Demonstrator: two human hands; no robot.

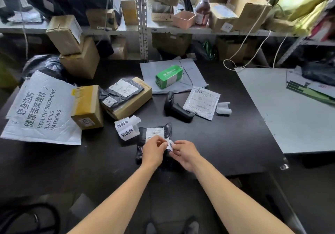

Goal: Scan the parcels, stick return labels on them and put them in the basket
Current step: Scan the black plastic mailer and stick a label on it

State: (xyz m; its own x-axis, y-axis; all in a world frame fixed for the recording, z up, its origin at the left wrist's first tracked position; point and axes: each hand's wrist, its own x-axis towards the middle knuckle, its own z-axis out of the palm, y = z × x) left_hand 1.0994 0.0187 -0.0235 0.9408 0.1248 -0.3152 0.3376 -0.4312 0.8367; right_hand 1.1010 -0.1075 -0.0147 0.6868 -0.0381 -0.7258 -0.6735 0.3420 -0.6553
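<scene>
A small black parcel [145, 134] with a white shipping label lies on the black table near me. Over its lower end my left hand [153, 151] and my right hand [184, 154] pinch the same white return label [170, 145] between their fingertips. A strip of more return labels [126, 127] lies just left of the parcel. The black handheld scanner [176, 107] rests on the table behind it. Other parcels wait further back: a green box [169, 77], a white flat mailer [202, 102], a black bag [120, 93] on a flat carton, and a taped carton [87, 107].
A large white printed mailer [41, 110] lies at the left with stacked cartons [72, 47] behind it. Shelves of boxes run along the back. A grey table [282, 110] adjoins on the right. Two small white rolls [223, 107] lie by the white mailer. No basket shows clearly.
</scene>
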